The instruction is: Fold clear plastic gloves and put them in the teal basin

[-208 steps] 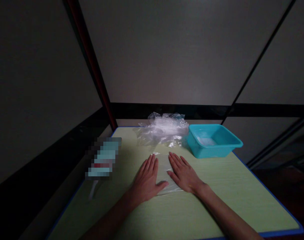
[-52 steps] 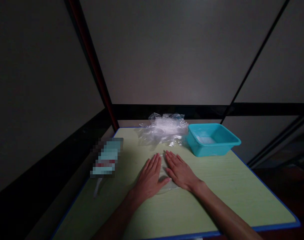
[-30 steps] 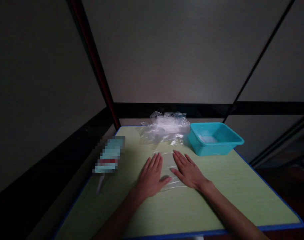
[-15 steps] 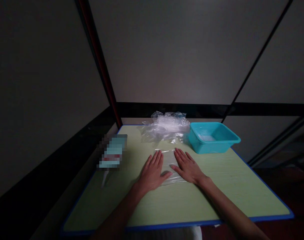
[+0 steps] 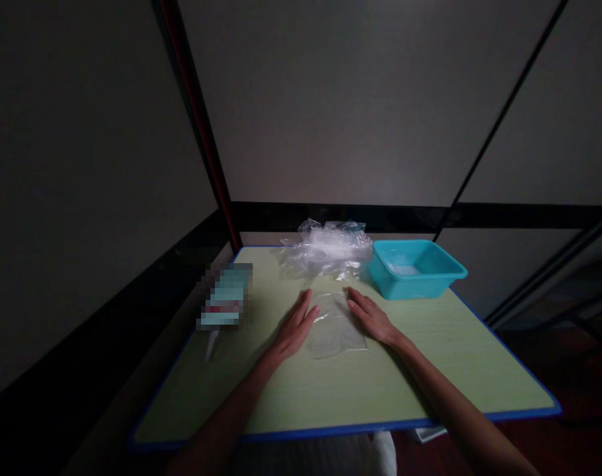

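- Between my left hand (image 5: 295,327) and right hand (image 5: 373,318), a clear plastic sheet (image 5: 336,336) lies on the table (image 5: 330,396).
- My fingers stretch out, thumbs slightly apart.
- Beyond: crumpled plastic (image 5: 330,252), teal basin (image 5: 415,288).

blue-edged table (image 5: 301,403), grey wall (image 5: 330,106), pixelated object (image 5: 226,296)

Dim, source unseen | wall faintly brighter up top, corners dark | glare on plastic (image 5: 336,330) | soft detail, wide-angle stretch | pixelated patch at left
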Demonstrator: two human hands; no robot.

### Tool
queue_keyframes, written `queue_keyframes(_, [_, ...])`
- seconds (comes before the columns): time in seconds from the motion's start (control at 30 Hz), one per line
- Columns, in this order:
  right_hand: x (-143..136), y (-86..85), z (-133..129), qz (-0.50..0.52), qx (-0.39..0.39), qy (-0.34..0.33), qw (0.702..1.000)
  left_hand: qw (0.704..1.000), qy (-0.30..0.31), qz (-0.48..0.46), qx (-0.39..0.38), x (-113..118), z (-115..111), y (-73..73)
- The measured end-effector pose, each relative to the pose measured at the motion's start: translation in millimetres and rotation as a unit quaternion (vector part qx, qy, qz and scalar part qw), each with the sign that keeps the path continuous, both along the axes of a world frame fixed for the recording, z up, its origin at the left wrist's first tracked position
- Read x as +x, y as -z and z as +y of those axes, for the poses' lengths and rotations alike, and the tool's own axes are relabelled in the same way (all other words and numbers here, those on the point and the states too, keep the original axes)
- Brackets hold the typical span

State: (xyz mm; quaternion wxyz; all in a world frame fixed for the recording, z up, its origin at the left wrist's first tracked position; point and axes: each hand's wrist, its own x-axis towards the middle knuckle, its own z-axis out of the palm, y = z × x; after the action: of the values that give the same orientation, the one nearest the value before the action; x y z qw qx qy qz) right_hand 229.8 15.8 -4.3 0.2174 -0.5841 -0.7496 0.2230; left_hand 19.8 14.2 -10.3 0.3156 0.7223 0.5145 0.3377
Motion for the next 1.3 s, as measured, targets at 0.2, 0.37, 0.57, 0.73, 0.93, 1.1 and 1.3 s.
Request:
queue_keyframes(0.2, [8.0,2.6,-5.6,0.034,0.056,-0.031,0.997,0.996,0.009,-0.085,0.022,-8.8,4.4,0.5])
queue_keyframes(0.37, [10.1,2.1,-17.0,-0.098,0.107,-0.145,0.979,0.995,0.075,-0.04,0.047,-16.0,-9.8,-5.9])
queue_keyframes(0.57, [8.7,3.6,-22.7,-0.179,0.126,-0.185,0.958,0.926,0.174,0.255,0.216,-13.7,-31.8,-16.5])
queue_keyframes(0.73, [8.4,4.8,-22.5,-0.202,0.126,-0.185,0.954,0.898,0.186,0.328,0.226,-14.8,-34.8,-12.4])
queue_keyframes(0.93, [7.9,4.3,-23.6,-0.2,0.136,-0.181,0.953,0.896,0.17,0.345,0.22,-21.8,-35.4,-5.6])
queue_keyframes(1.1, [7.4,2.8,-24.4,-0.202,0.132,-0.181,0.953,0.896,0.147,0.357,0.221,-25.1,-36.8,-4.0])
queue_keyframes(1.3, [7.5,1.9,-24.3,-0.198,0.119,-0.183,0.956,0.897,0.12,0.372,0.206,-30.1,-34.9,-2.8])
